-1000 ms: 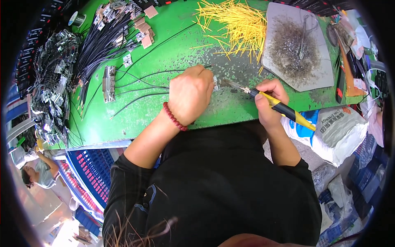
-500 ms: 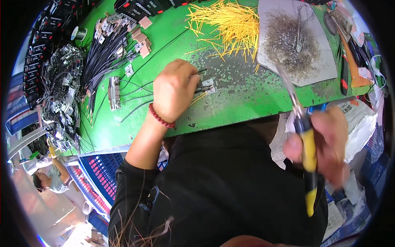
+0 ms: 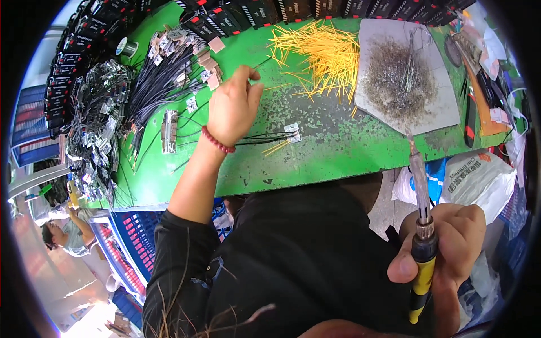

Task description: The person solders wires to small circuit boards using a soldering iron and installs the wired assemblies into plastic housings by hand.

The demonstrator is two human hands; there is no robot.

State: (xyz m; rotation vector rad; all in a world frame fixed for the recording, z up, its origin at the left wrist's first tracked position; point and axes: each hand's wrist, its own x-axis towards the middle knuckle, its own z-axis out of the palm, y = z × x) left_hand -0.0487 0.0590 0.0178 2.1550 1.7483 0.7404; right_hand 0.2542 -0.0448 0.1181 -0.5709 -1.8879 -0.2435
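Observation:
My left hand [image 3: 232,110], with a red bead bracelet at the wrist, hovers over the green bench, its thumb and bent forefinger apart. A thin black wire [image 3: 262,63] lies by the forefinger; any contact is unclear. Below and right of this hand, a small whitish circuit board [image 3: 293,133] lies with black wires and short yellow wires [image 3: 275,149] running left from it. My right hand [image 3: 451,242] is wrapped round the yellow-and-black handle of a soldering iron [image 3: 420,188], held upright in front of the bench edge. Its tip overlaps the lower edge of the grey slab in view.
Loose yellow wires [image 3: 324,56] lie beside a stained grey slab [image 3: 451,107] bearing solder residue. Bundled black wires [image 3: 155,90], a metal strip [image 3: 169,132] and a solder spool [image 3: 127,47] are at left. Black boxes [image 3: 298,10] line the back. Another person [image 3: 73,236] is far left.
My left hand has left the circuit board and its wires and moved up toward the black wire. The soldering iron has moved lower with my right hand. The whole view has shifted slightly.

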